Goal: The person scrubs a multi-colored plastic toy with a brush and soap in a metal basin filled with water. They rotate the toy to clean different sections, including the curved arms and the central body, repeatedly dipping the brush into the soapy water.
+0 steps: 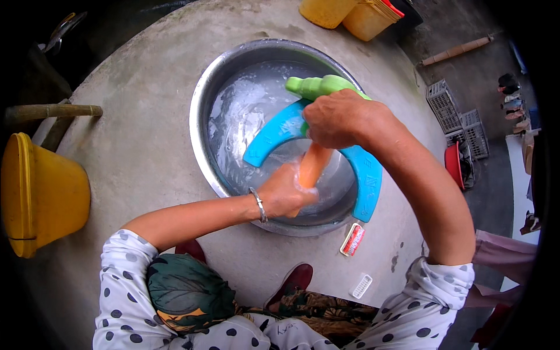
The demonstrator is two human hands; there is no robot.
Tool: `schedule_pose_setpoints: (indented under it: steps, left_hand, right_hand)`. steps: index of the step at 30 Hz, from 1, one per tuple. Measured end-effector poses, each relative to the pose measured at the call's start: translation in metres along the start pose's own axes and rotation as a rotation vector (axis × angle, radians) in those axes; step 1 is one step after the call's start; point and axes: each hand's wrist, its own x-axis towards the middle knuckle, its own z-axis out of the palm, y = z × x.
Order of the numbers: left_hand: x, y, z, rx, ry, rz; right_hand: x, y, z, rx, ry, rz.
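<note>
A large metal basin (205, 146) of cloudy, sudsy water stands in front of me. A curved blue plastic piece (368, 184) arches across it, its right end resting over the near rim. Beyond the arch lies a knobbly green plastic piece (318, 86). My right hand (338, 116) is closed round the green piece, just over the blue arch; part of its grip is hidden. Inside the arch, my left hand (289, 189) wraps round an orange rounded piece (314, 164), with suds on the fingers. I cannot see whether the coloured pieces are joined.
On the concrete lie a red-and-white brush (352, 240) and a small white slotted piece (361, 286). A yellow bucket (58, 192) stands left, with yellow buckets (370, 20) beyond the basin. Grey crates (444, 105) and a red basin (453, 165) are at the right.
</note>
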Motion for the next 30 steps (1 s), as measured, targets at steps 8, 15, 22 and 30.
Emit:
schedule_pose_setpoints:
  steps: [8, 15, 22, 30]
  left_hand:
    - [-0.012, -0.027, 0.063, -0.145, -0.085, 0.197]
    - [-0.025, -0.017, 0.088, -0.105, -0.209, 0.026]
    - [-0.053, -0.020, 0.094, 0.191, -0.393, -0.109]
    - [-0.050, -0.025, 0.106, 0.236, -0.373, -0.061]
  right_hand:
    - [-0.025, -0.018, 0.030, -0.187, -0.365, 0.040]
    - [-0.051, -0.004, 0.093, -0.110, -0.427, 0.259]
    - [-0.096, -0.026, 0.127, 0.164, -0.428, 0.246]
    - [-0.109, -0.030, 0.152, 0.099, -0.287, 0.322]
